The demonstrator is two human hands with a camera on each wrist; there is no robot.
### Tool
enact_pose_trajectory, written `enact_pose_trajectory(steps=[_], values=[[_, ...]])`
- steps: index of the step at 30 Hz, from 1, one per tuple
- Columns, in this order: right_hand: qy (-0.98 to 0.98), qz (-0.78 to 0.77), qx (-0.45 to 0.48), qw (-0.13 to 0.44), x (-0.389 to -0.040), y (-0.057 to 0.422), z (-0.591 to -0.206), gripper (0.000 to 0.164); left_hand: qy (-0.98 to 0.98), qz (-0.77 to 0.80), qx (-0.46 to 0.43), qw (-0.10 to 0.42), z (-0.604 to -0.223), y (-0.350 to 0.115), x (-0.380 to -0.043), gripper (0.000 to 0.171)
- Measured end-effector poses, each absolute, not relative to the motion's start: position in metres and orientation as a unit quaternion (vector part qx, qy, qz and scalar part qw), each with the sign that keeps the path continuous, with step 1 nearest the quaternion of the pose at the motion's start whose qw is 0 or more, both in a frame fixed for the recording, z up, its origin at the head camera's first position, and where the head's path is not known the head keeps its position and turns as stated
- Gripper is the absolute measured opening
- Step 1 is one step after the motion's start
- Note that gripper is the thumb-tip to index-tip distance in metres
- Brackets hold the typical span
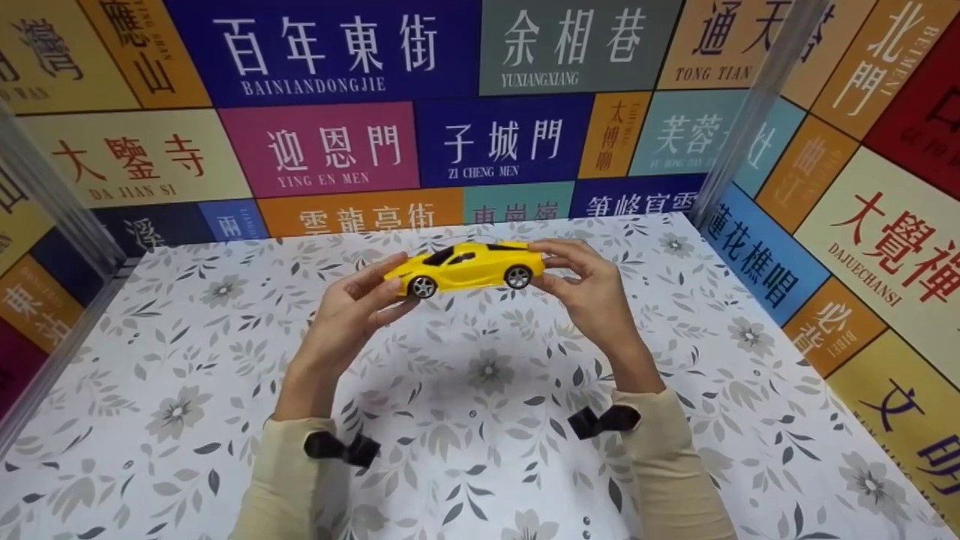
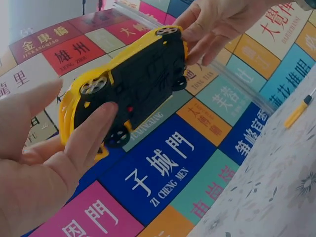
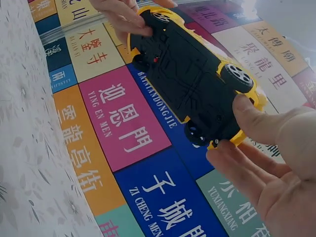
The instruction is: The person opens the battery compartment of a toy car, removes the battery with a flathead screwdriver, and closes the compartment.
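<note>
- A yellow toy sports car was held up in the upper centre of the head view, its nose toward the left of the frame and its tail toward the right.
- The left hand had its grip partly closed around the nose; the left wrist view showed one finger laid against the black underside, seemingly to bear weight from below.
- The right hand had a narrower grip, pinching the tail with the thumb low and the fingers higher, probably to steady that end.
- Holding one end in each hand likely kept the body level and left the doors and near wheels uncovered.
- The car was clear of the floral-patterned table, which was why both wrist cameras, looking from below, caught its underside.
- A slim yellow-and-dark object lay on the table at the right edge of the left wrist view, apart from the hands; its kind could not be told.
- Panels of lettered signs stood behind, across the top of the head view.
</note>
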State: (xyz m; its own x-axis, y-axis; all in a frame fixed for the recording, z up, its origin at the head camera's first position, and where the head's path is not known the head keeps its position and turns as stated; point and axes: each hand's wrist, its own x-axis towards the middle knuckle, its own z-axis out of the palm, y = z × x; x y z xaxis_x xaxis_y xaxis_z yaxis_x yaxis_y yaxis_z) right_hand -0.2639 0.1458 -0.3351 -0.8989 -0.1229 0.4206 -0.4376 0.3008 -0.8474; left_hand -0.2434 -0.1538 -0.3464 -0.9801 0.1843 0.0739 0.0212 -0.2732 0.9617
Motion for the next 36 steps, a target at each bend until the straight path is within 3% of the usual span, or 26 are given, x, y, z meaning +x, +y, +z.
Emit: enact_pose_trajectory(steps=[6,23,30,36], values=[[-0.794,0.566,0.153,0.161,-0.266,0.149,-0.334,0.033,0.629,0.769,0.109,0.033,-0.351,-0.152,-0.244,0.052],[-0.753,0.639,0.121,0.103,-0.266,0.151,-0.334,0.036,0.716,0.697,0.03,0.023,-0.35,-0.144,-0.246,0.043],[-0.777,0.618,0.122,0.013,-0.268,0.147,-0.338,0.053,0.637,0.767,-0.067,0.027,-0.353,-0.144,-0.251,0.049],[-0.775,0.614,0.136,-0.062,-0.268,0.143,-0.343,0.058,0.574,0.812,-0.101,0.035,-0.354,-0.144,-0.254,0.056]])
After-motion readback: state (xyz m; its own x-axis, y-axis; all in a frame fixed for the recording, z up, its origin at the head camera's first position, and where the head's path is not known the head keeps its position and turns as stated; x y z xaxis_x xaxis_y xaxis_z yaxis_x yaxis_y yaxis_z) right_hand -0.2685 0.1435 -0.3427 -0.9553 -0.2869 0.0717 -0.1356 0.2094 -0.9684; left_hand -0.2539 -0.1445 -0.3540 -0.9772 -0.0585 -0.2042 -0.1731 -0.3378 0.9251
